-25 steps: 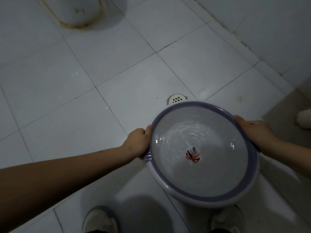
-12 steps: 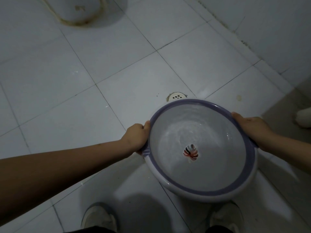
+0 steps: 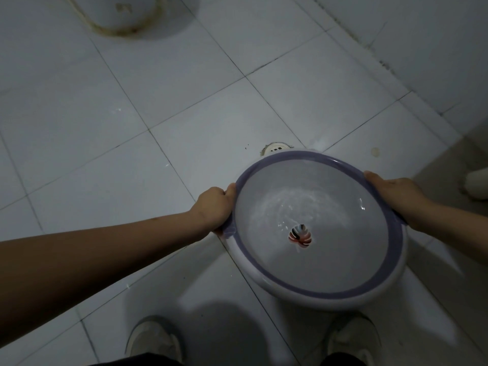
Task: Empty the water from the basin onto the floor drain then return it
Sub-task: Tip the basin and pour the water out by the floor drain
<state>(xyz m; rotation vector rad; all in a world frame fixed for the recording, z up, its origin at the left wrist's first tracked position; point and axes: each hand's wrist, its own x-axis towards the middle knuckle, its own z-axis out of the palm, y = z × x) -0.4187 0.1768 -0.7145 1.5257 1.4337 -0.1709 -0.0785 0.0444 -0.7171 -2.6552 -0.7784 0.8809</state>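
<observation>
- Holding the basin [image 3: 343, 265] from both sides, the person stands over a white tiled floor [image 3: 132, 128]; the basin fills the lower right part of the frame.
- The left hand [image 3: 215, 207] closes its grip on the left rim, with the thumb on top of the purple edge and the fingers under it.
- The right hand [image 3: 396, 199] closes its grip on the right rim in the same way, thumb on the top edge.
- The basin is round and white, with a purple band around the rim and a small handle tab at the left hand.
- Water [image 3: 303, 207] lies inside the basin and shows ripples and small bright reflections in the far half.
- A small printed mark [image 3: 299, 235] with red, dark and white stripes sits at the middle of the basin bottom; no letters can be read on it.
- The basin is held in the air, tilted a little, with the far rim toward the top of the frame.
- The floor drain [image 3: 276, 147] is a round white grate with small holes, just above the far rim of the basin in the picture and partly covered by it.
- At the upper left of the frame is the base of a white fixture [image 3: 126, 11] with a brownish stained line around it.
- Two pale shoes show at the bottom edge, the left shoe [image 3: 153, 339] and the right shoe [image 3: 353, 339], the second below the basin.
- At the right edge lies a white object [image 3: 478, 184] on a darker floor part; what it is I cannot tell.
- No brand or writing is readable anywhere.
</observation>
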